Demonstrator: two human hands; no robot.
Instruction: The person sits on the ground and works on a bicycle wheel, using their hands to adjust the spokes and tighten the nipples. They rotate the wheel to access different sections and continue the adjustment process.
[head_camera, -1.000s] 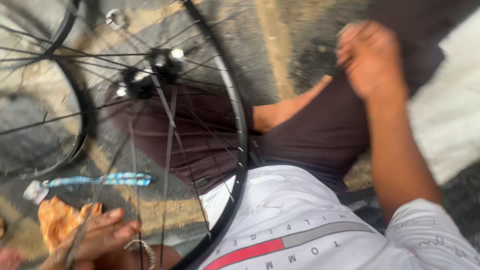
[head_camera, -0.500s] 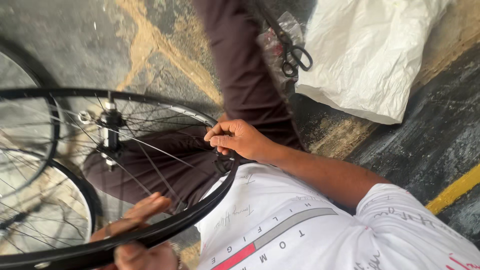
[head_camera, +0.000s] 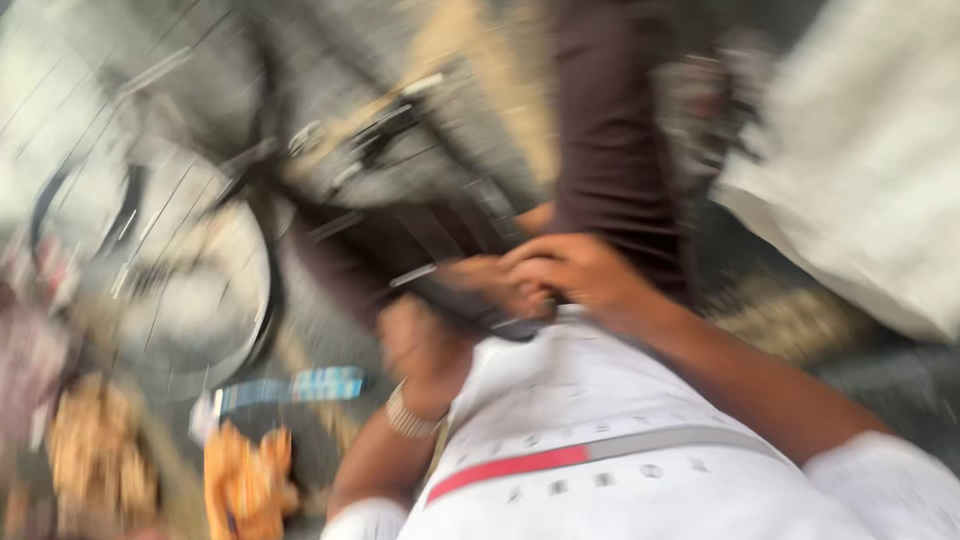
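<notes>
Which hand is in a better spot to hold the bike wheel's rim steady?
Probably the right hand: it sits on the dark wheel rim by the lap. The left hand is lower, beside the rim; blur hides its grip.

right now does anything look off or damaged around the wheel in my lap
The picture is heavily motion-blurred, so damage cannot be judged. Both the left hand and right hand meet at the bicycle wheel rim over the lap. Nothing clearly looks spilled or broken; an orange rag lies on the ground.
</notes>
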